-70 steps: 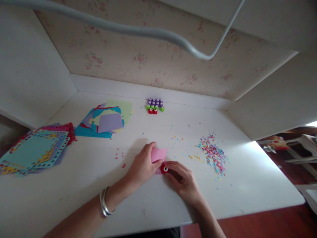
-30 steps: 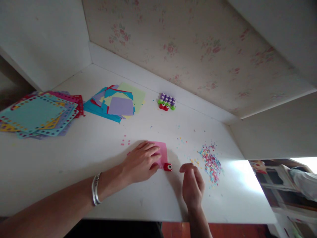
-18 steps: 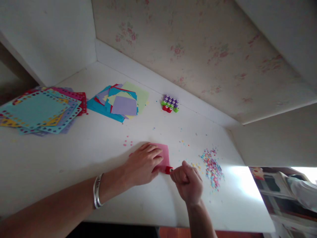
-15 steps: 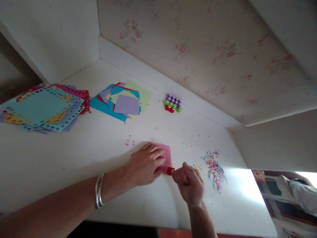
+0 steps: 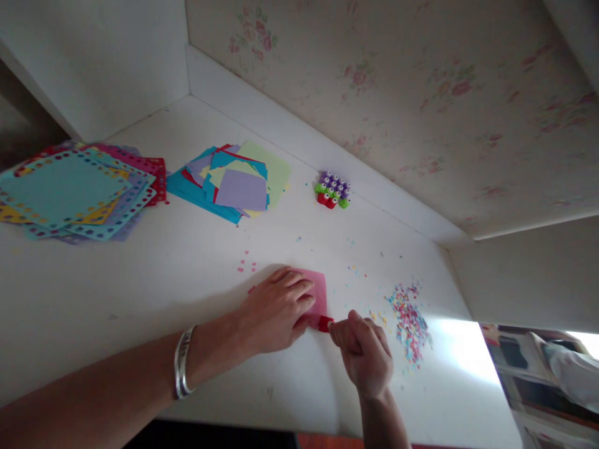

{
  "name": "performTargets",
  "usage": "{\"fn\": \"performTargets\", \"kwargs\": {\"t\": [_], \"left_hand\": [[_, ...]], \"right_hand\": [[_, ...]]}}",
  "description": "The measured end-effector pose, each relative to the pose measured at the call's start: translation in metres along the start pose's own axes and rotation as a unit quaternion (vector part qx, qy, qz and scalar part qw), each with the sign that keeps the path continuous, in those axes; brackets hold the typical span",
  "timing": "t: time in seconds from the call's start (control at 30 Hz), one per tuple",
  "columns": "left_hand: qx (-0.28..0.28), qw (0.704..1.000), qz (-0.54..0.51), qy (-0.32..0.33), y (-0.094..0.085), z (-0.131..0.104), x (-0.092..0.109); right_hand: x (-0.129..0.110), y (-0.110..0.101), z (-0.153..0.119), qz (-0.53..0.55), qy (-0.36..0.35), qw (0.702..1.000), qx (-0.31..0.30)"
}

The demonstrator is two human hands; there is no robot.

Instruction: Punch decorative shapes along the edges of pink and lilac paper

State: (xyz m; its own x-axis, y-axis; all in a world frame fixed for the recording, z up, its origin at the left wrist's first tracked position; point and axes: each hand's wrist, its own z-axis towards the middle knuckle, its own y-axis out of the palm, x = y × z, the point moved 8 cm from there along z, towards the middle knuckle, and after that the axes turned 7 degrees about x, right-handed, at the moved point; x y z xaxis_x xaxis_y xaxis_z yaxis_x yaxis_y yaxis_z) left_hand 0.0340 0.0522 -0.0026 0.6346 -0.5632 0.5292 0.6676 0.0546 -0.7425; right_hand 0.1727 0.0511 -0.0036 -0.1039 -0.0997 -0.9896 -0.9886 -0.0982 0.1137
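Note:
A pink square of paper [image 5: 317, 288] lies on the white table. My left hand [image 5: 279, 310] rests on its left part, fingers laid flat over it and a silver bangle on the wrist. At the paper's lower right corner sits a small red punch [image 5: 326, 323]. My right hand [image 5: 364, 350] is closed, its fingertips at the right end of this punch. Several pink paper bits [image 5: 242, 261] lie to the left of the paper, beyond my left hand.
Decorated sheets with patterned edges [image 5: 70, 193] are stacked at the far left. Beside them lies a pile of plain coloured paper [image 5: 242, 189]. Small purple, green and red punches [image 5: 333, 189] stand near the back wall. Confetti [image 5: 410, 324] is heaped at the right.
The view has shifted slightly, so most things on the table appear a little displaced. Both hands keep nearly the same pose at the pink paper and red punch.

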Motion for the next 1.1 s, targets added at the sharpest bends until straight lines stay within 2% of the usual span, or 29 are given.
{"fn": "performTargets", "kwargs": {"t": [0.13, 0.37, 0.67, 0.87, 0.97, 1.1], "left_hand": [[-0.007, 1.0, 0.004, 0.001, 0.001, 0.0, 0.0], [-0.014, 1.0, 0.0, -0.005, 0.0, 0.0, -0.001], [-0.006, 1.0, -0.015, -0.011, 0.001, 0.0, -0.002], [0.001, 1.0, -0.021, -0.02, 0.0, 0.0, -0.003], [-0.002, 0.999, -0.024, -0.021, 0.0, 0.001, -0.003], [-0.008, 1.0, -0.019, -0.018, -0.001, 0.001, -0.002]], "right_hand": [[-0.005, -0.006, -0.003, -0.037, -0.023, 0.999, 0.013], [0.006, -0.009, 0.001, -0.14, -0.015, 0.99, 0.007], [0.003, -0.011, -0.007, -0.278, -0.077, 0.958, -0.002], [-0.012, 0.001, -0.006, -0.347, -0.171, 0.922, -0.002], [-0.011, 0.004, -0.005, -0.34, -0.165, 0.926, -0.011], [-0.004, -0.001, -0.003, -0.302, -0.123, 0.945, -0.003]]}}
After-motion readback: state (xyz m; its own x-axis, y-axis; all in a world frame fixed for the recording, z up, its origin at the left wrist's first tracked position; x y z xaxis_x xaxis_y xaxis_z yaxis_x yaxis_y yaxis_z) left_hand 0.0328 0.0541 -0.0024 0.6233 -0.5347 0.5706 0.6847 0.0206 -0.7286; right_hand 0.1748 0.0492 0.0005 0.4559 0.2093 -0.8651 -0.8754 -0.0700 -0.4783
